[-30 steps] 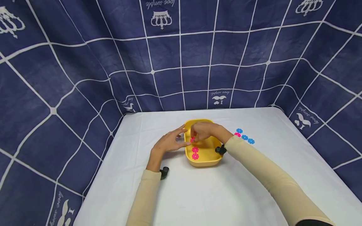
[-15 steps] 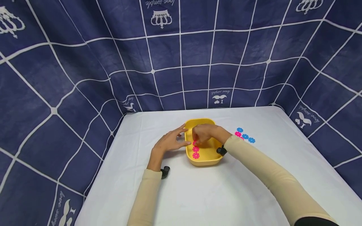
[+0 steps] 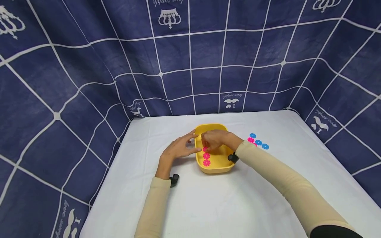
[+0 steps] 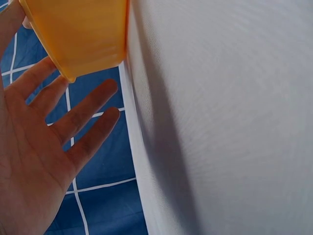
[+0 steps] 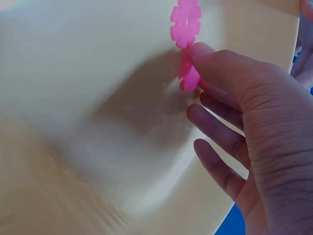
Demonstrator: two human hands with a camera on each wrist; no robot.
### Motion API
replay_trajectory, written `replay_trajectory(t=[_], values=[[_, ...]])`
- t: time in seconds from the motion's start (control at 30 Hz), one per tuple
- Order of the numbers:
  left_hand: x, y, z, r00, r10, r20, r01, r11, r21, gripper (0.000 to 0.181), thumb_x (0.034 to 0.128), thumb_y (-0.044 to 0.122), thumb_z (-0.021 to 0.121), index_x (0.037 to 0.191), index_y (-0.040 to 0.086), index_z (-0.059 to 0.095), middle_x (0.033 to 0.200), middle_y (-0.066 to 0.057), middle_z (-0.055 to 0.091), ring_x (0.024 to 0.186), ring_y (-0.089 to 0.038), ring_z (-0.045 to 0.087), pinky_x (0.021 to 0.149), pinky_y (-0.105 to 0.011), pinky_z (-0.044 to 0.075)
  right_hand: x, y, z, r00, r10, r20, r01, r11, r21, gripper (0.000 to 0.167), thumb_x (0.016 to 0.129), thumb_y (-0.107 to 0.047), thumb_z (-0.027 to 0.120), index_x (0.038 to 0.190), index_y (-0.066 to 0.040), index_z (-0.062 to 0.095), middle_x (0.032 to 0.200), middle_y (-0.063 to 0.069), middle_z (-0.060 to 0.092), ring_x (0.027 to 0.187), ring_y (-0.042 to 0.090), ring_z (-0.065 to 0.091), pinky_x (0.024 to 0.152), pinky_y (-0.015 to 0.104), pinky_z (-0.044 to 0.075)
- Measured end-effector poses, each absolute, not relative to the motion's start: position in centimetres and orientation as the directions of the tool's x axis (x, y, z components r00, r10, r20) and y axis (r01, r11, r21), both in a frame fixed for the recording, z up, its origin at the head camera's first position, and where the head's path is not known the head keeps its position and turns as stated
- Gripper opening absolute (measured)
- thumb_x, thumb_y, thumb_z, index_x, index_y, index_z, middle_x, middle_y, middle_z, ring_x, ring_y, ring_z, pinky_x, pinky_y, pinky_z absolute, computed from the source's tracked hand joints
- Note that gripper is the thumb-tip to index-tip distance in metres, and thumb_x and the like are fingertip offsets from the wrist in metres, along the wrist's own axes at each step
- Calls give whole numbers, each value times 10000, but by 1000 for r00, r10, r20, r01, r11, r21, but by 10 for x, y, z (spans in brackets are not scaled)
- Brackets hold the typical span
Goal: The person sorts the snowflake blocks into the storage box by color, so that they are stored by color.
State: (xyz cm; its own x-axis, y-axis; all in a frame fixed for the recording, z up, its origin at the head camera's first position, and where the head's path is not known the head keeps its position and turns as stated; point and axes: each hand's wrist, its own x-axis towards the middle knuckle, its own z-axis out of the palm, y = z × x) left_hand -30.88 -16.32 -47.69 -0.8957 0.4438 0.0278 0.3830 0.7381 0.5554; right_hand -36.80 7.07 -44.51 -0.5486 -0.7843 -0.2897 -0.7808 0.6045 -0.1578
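Observation:
A yellow plastic tray (image 3: 218, 160) sits on the table. Along its left side, my left hand (image 3: 180, 148) is spread, thumb and fingertips at the rim; in the left wrist view the fingers (image 4: 88, 107) are fairly straight, two of them off the wall. Inside the tray, my right hand (image 3: 215, 139) pinches a pink snowflake disc (image 5: 190, 81) between thumb and fingertips, its other fingers loosely bent. Another pink snowflake disc (image 3: 206, 155) meets its edge, with a third pink disc (image 3: 206, 162) beyond, in a row; whether they interlock I cannot tell.
Right of the tray, several loose snowflake discs lie on the white tablecloth (image 3: 190, 205), including a blue disc (image 3: 265, 146) and a pink disc (image 3: 251, 140). The right forearm partly covers another pink one. A dark blue checked curtain (image 3: 205, 59) surrounds the table's back and sides.
The right hand has brought its pink disc down against the row of pink discs in the tray, then stayed nearly still. The left hand has kept its place at the rim.

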Motion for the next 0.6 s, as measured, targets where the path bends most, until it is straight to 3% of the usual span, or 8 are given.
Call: replay_trajectory(t=[0.27, 0.6], values=[[-310, -164, -474, -892, 452, 33, 392, 732, 557, 860, 895, 759, 708, 1604, 307, 527, 1749, 194, 282, 1321, -171, 641, 1100, -517, 517, -368, 67, -443, -538, -798, -271, -802, 583, -127, 263, 938, -352, 846, 1107, -157, 793, 1039, -35, 677, 867, 116, 679, 838, 296, 598], [-309, -162, -476, -903, 429, 28, 373, 748, 549, 806, 911, 696, 731, 1595, 313, 541, 1741, 189, 310, 1323, -177, 640, 1118, -539, 502, -366, 65, -441, -543, -797, -264, -794, 590, -145, 274, 946, -364, 841, 1122, -157, 805, 1049, -32, 691, 895, 134, 682, 852, 321, 600]])
